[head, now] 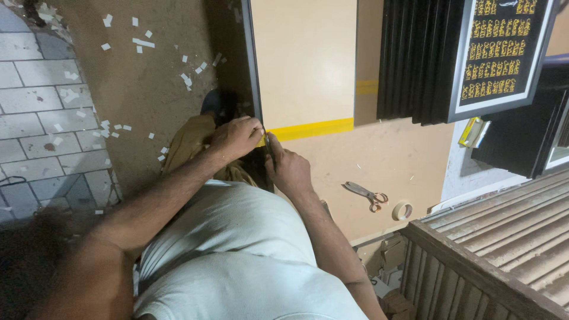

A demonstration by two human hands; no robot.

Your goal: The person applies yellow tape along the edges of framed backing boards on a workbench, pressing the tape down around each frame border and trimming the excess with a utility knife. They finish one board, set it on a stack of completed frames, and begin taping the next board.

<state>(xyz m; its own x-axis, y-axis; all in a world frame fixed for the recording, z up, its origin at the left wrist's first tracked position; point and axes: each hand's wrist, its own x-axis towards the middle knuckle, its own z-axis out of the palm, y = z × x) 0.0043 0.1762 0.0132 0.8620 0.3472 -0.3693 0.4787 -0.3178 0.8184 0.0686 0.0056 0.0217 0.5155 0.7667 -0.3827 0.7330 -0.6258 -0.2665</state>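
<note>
From the head camera I see my left hand (237,137) pinching the end of the yellow tape (311,129) on the board (305,59). My right hand (288,168) grips something thin beside the tape. The tape might stick crooked if my hand slips.

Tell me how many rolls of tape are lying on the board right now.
1. A single tape roll lies on the beige board, just right of the scissors and right of the right hand. Others may be hidden behind the stacked frames.
</note>
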